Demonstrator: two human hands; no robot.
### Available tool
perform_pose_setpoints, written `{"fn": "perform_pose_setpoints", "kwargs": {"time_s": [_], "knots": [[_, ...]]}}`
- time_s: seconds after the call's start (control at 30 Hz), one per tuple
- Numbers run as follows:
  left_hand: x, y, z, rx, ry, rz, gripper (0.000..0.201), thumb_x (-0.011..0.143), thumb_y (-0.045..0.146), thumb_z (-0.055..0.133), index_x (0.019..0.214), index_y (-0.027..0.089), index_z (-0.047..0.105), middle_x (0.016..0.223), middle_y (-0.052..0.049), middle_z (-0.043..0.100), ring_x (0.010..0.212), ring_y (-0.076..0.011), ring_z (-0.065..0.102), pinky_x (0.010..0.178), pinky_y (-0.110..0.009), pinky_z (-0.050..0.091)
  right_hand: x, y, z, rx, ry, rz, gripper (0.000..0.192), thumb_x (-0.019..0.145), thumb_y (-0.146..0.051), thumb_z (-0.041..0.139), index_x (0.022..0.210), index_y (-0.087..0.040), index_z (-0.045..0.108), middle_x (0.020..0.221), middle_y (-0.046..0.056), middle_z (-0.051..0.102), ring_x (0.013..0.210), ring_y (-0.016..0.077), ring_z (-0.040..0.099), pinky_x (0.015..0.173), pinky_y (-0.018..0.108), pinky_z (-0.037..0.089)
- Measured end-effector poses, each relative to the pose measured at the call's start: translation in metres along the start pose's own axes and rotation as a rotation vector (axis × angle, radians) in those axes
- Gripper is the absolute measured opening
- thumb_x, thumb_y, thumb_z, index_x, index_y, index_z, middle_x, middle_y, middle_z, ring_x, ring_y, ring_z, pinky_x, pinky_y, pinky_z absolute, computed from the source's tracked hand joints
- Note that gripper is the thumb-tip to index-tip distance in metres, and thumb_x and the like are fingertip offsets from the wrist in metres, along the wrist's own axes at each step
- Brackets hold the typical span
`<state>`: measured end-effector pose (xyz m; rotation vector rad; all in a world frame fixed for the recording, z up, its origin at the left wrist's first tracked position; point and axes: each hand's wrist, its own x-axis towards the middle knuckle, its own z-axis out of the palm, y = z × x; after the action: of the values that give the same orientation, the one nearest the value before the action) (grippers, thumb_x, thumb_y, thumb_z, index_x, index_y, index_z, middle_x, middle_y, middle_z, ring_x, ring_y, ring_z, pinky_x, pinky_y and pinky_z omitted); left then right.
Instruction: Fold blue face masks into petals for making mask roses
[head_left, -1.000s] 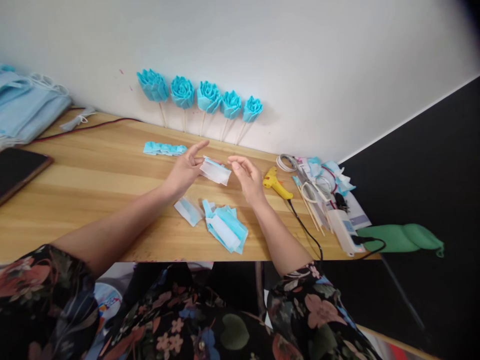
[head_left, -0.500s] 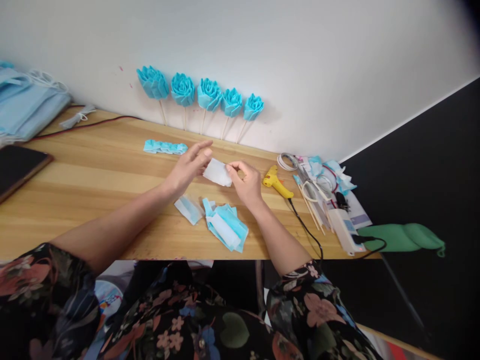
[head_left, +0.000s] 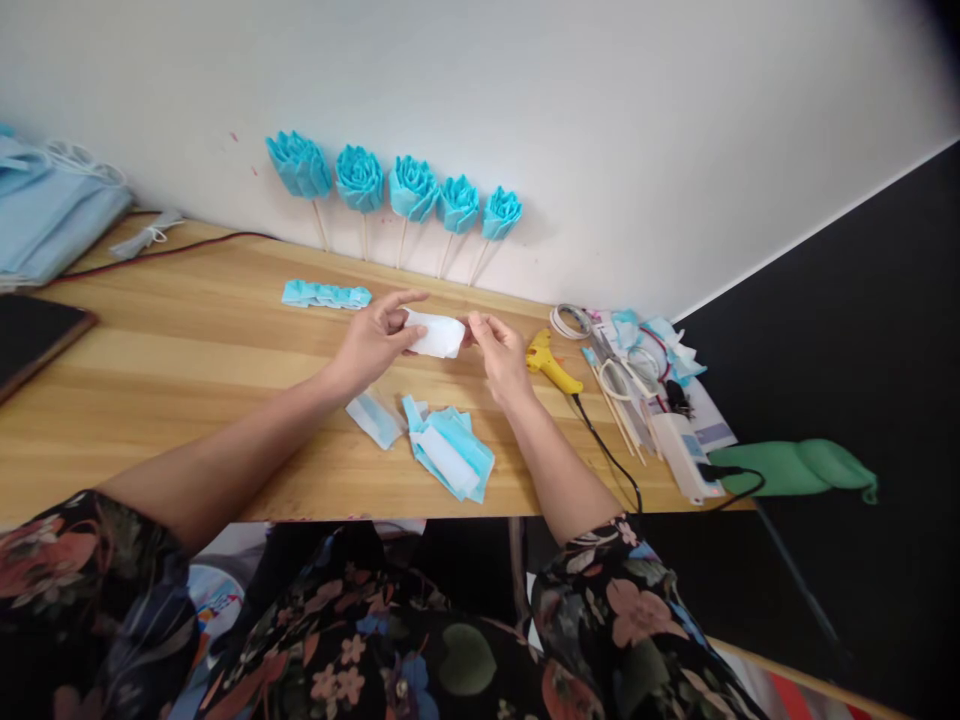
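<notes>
Above the wooden table, a small white piece of mask fabric (head_left: 441,337) is stretched between my two hands. My left hand (head_left: 379,338) pinches its left end, thumb on top and index finger extended. At the right end, my right hand (head_left: 499,352) has thumb and fingertips closed at the fabric's edge. Nearer to me lie a loose pale blue strip (head_left: 375,418) and a small heap of blue and white fabric pieces (head_left: 454,455). A folded, pleated blue strip (head_left: 326,294) rests beyond my left hand.
Several blue fabric flowers (head_left: 413,190) on sticks lean against the wall. To the right are a yellow glue gun (head_left: 551,362), scissors (head_left: 619,378), tape (head_left: 571,322), wooden sticks and a power strip (head_left: 682,460). On the left sit stacked masks (head_left: 60,220) and a dark flat device (head_left: 37,340).
My left hand has closed its thumb onto the left end of the white fabric. My right fingers have shifted slightly right and up along its right edge. The view has shifted slightly.
</notes>
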<state>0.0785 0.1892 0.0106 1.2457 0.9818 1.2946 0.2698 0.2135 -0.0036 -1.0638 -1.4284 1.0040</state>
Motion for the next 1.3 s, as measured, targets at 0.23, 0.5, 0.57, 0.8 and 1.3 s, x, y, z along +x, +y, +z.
{"fn": "perform_pose_setpoints", "kwargs": {"time_s": [0.23, 0.5, 0.57, 0.8, 1.3], "knots": [[0.001, -0.002, 0.0, -0.021, 0.067, 0.041, 0.041, 0.078, 0.017, 0.074, 0.118, 0.016, 0.066, 0.064, 0.005, 0.059, 0.061, -0.0106, 0.055, 0.06, -0.022, 0.048, -0.003, 0.003, 0.002, -0.039, -0.195, 0.066, 0.034, 0.074, -0.053, 0.075, 0.082, -0.021, 0.067, 0.079, -0.003, 0.068, 0.075, 0.0136, 0.061, 0.077, 0.027, 0.05], [0.005, -0.007, -0.006, -0.081, 0.175, -0.021, 0.028, 0.089, 0.044, 0.067, 0.089, 0.017, 0.061, 0.063, 0.0, 0.062, 0.052, -0.0119, 0.056, 0.051, -0.024, 0.043, -0.003, 0.0, 0.0, -0.359, 0.046, -0.231, 0.01, 0.083, -0.032, 0.063, 0.085, -0.023, 0.067, 0.085, 0.0, 0.072, 0.083, 0.0178, 0.065, 0.085, 0.031, 0.05], [0.003, -0.008, -0.006, -0.086, 0.113, -0.096, 0.046, 0.092, 0.06, 0.057, 0.076, 0.017, 0.06, 0.06, -0.004, 0.062, 0.051, -0.0142, 0.057, 0.05, -0.026, 0.043, -0.005, -0.004, 0.001, -0.417, 0.066, -0.313, 0.012, 0.083, -0.026, 0.06, 0.09, -0.024, 0.069, 0.089, 0.001, 0.074, 0.087, 0.0193, 0.066, 0.087, 0.033, 0.05], [-0.001, -0.007, 0.001, -0.213, -0.058, -0.162, 0.048, 0.088, 0.062, 0.062, 0.096, 0.015, 0.067, 0.085, -0.009, 0.073, 0.077, -0.0216, 0.07, 0.067, -0.031, 0.054, -0.013, -0.008, 0.005, -0.537, 0.026, -0.481, 0.021, 0.086, -0.016, 0.054, 0.091, -0.026, 0.071, 0.093, 0.004, 0.075, 0.093, 0.023, 0.066, 0.09, 0.039, 0.049], [0.003, -0.005, -0.002, -0.238, 0.008, -0.046, 0.057, 0.076, 0.014, 0.073, 0.13, 0.018, 0.055, 0.079, 0.002, 0.067, 0.071, -0.013, 0.064, 0.07, -0.025, 0.051, -0.007, -0.003, 0.003, -0.059, -0.195, -0.045, 0.049, 0.091, -0.061, 0.058, 0.127, -0.029, 0.065, 0.109, 0.003, 0.076, 0.107, 0.0208, 0.07, 0.099, 0.04, 0.054]]}}
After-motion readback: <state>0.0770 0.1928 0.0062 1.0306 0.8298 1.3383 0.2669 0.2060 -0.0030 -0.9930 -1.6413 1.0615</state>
